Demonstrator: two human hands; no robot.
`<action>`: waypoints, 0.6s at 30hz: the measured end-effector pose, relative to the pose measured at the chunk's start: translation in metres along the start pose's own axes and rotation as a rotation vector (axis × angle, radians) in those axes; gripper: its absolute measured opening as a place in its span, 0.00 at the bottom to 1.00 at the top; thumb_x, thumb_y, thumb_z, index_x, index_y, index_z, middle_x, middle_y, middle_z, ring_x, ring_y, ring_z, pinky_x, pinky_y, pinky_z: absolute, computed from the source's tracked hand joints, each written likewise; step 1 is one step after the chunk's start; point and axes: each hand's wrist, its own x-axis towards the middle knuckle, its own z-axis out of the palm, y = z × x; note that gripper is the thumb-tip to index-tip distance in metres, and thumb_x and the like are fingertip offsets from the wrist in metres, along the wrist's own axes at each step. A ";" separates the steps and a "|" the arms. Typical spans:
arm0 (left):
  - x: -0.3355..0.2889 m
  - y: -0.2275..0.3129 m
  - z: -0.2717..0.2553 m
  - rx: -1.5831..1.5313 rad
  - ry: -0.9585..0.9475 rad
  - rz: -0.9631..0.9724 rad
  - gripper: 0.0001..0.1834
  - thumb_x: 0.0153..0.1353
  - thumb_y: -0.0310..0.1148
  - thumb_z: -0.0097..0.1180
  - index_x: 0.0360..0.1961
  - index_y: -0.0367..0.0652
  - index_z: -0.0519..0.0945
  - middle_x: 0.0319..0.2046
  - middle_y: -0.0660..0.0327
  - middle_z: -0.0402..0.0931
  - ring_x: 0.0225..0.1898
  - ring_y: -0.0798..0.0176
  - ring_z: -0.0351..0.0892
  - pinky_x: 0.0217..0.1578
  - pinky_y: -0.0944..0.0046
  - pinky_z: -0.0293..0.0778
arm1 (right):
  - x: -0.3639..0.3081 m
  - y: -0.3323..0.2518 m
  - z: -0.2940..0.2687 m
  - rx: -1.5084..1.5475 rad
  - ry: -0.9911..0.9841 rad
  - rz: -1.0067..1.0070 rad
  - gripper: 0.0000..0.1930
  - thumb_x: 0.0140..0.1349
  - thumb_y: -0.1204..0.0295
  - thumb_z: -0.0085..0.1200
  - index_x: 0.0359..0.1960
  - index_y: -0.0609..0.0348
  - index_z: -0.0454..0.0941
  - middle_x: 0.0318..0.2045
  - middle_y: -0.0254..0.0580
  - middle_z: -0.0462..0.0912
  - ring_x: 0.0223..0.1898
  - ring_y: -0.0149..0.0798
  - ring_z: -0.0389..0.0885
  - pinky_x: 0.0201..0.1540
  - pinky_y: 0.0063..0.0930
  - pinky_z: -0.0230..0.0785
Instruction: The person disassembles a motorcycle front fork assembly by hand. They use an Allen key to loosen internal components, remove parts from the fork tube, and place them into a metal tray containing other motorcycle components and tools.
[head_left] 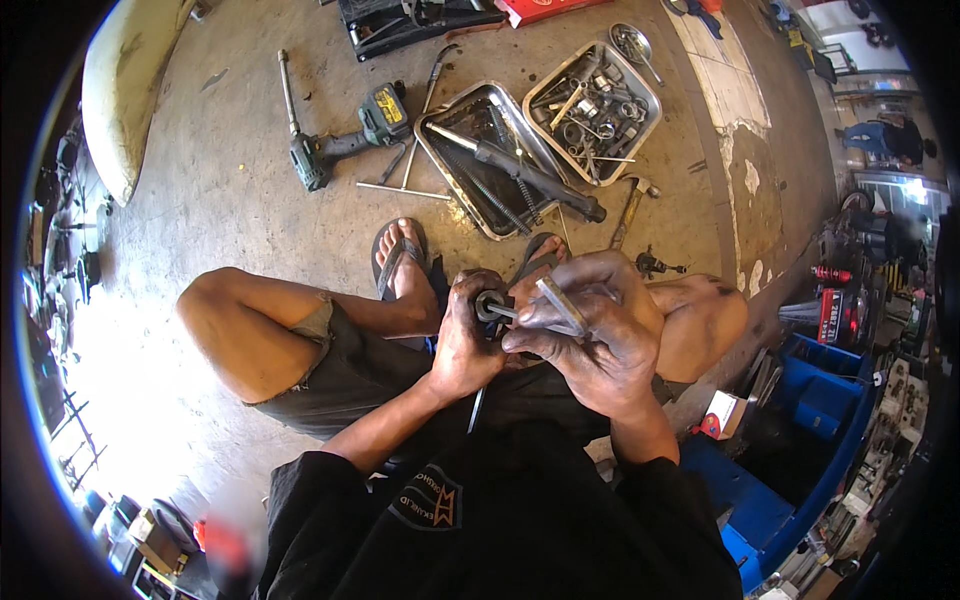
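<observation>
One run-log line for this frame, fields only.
left hand: grips small round metal part | right hand: holds flat metal tool against it | floor: two parts trays, cordless drill

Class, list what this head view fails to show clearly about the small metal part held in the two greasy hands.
- Head view: small round metal part, mostly covered by the left hand.
- Flat grey metal tool: lower end hidden under the right hand.
- Thin dark rod below the hands: top hidden, too small to identify.

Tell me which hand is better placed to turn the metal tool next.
Right, probably. The right hand already grips the flat metal tool whose end meets the round part. The left hand is wrapped around that part, steadying it, so it looks less free.
</observation>
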 end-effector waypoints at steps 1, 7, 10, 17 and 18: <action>0.000 0.000 0.000 0.036 -0.017 0.013 0.34 0.40 0.16 0.63 0.52 0.39 0.65 0.46 0.49 0.69 0.48 0.44 0.71 0.50 0.51 0.69 | -0.003 0.005 0.000 0.107 -0.029 0.002 0.14 0.44 0.80 0.72 0.34 0.64 0.81 0.36 0.46 0.81 0.37 0.40 0.84 0.39 0.32 0.78; -0.003 -0.009 0.005 0.040 -0.049 0.050 0.35 0.41 0.19 0.66 0.53 0.39 0.65 0.48 0.47 0.69 0.48 0.43 0.72 0.50 0.51 0.70 | -0.013 0.001 0.003 0.207 0.035 0.136 0.15 0.51 0.81 0.68 0.39 0.72 0.77 0.40 0.57 0.82 0.42 0.45 0.85 0.42 0.32 0.81; -0.001 -0.009 0.006 0.063 -0.029 0.103 0.34 0.41 0.17 0.64 0.53 0.39 0.65 0.48 0.46 0.69 0.48 0.42 0.72 0.49 0.50 0.70 | -0.017 0.005 0.000 0.236 0.015 0.126 0.13 0.57 0.84 0.62 0.42 0.77 0.74 0.37 0.58 0.82 0.42 0.50 0.86 0.44 0.33 0.82; -0.002 -0.006 0.010 -0.028 0.026 0.039 0.35 0.40 0.16 0.60 0.53 0.39 0.65 0.49 0.45 0.69 0.52 0.39 0.70 0.53 0.48 0.67 | -0.020 0.025 0.002 0.331 0.014 -0.046 0.11 0.59 0.85 0.58 0.43 0.72 0.74 0.41 0.56 0.84 0.44 0.45 0.86 0.45 0.29 0.79; -0.002 -0.004 0.010 -0.036 0.011 0.022 0.35 0.40 0.16 0.60 0.54 0.39 0.65 0.50 0.45 0.69 0.52 0.39 0.69 0.54 0.47 0.67 | -0.026 0.027 0.003 0.413 0.058 0.023 0.12 0.59 0.85 0.58 0.44 0.72 0.73 0.42 0.58 0.84 0.44 0.46 0.86 0.46 0.30 0.79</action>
